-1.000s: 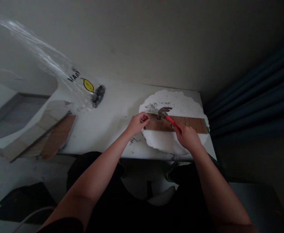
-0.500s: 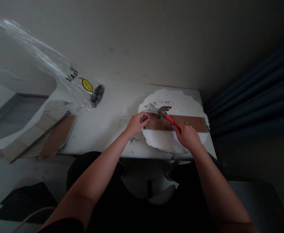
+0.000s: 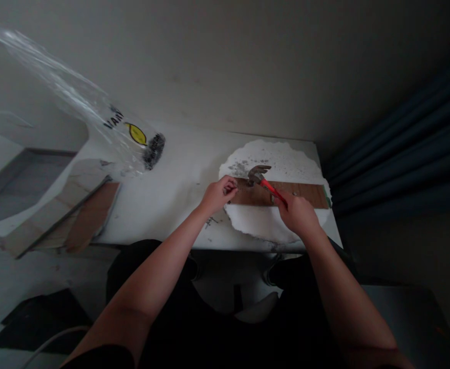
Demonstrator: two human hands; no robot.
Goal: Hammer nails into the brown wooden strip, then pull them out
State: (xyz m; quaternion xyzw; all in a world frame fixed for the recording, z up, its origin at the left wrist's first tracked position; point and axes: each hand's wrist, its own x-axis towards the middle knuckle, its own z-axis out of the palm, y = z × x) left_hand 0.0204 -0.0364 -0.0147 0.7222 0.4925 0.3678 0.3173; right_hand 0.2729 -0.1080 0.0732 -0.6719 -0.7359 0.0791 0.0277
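A claw hammer [image 3: 273, 190] with a red handle and dark metal head is gripped in my right hand [image 3: 300, 214]. Its head is over the left part of a brown wooden board [image 3: 303, 193]. At the board's left end my left hand [image 3: 217, 196] has its fingers curled together; whatever they pinch, if anything, is too small to make out. Beneath the board lies a round, rough-edged white slab [image 3: 263, 223]. Dark grit [image 3: 242, 168] is scattered on the slab behind the hammer head.
On the white table [image 3: 167, 200] at left lie a clear plastic bag [image 3: 94, 105] and broken board pieces [image 3: 92, 215]. Small dark bits [image 3: 210, 221], perhaps nails, rest near my left wrist. A dark blue curtain [image 3: 401, 133] hangs at right, with a wall behind the table.
Hardly anything differs. The hammer head sits a touch further left and higher in the picture; both hands keep almost the same place.
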